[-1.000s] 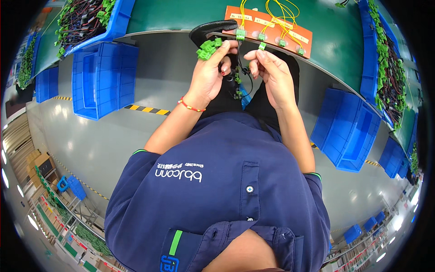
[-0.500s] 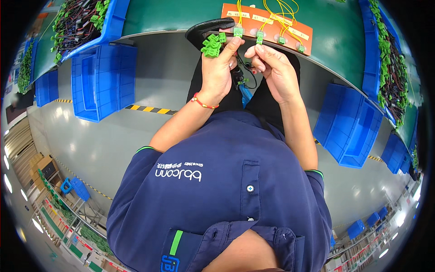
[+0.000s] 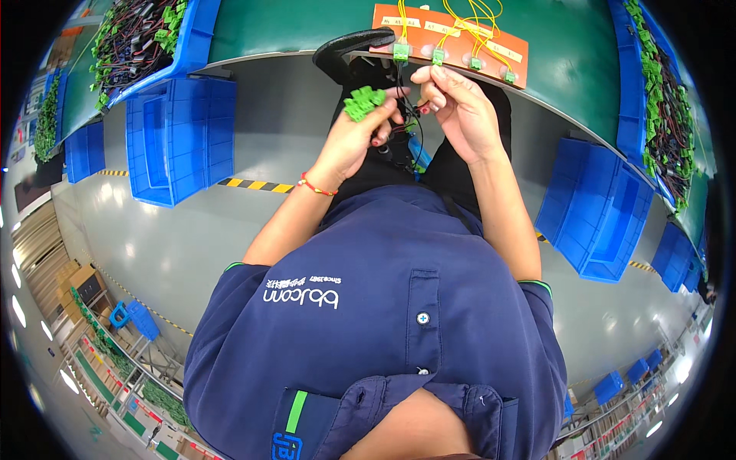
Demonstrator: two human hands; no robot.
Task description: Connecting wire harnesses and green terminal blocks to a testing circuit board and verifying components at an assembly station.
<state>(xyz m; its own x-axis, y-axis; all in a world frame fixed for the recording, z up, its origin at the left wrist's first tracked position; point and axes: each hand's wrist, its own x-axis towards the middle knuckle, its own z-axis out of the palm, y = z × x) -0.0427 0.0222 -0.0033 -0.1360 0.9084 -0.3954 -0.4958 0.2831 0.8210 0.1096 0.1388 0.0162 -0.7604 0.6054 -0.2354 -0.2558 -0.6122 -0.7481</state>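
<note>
My left hand [image 3: 354, 139] is closed round a bunch of green terminal connectors [image 3: 363, 103], just below the near edge of an orange-brown board [image 3: 454, 40]. Green connectors with yellow wires line that edge, among them the leftmost connector [image 3: 400, 52] and the second connector [image 3: 438, 57]. My right hand [image 3: 466, 115] is curled, its thumb and index fingertips right below the second connector; whether they touch it, or what they pinch, I cannot tell. Dark thin wires [image 3: 409, 103] hang between my hands, with a small red tip beside my right fingers.
The board lies at the front edge of a green table [image 3: 295, 29]. Blue bins of green connectors and dark wires stand left [image 3: 201, 34] and right [image 3: 630, 100]. Blue crates [image 3: 180, 138] [image 3: 594, 207] hang below. A black curved object [image 3: 337, 57] juts out beside the board.
My left hand has drawn back from the leftmost connector, down and to the left, with the green bunch still in it. My right hand has shifted only slightly.
</note>
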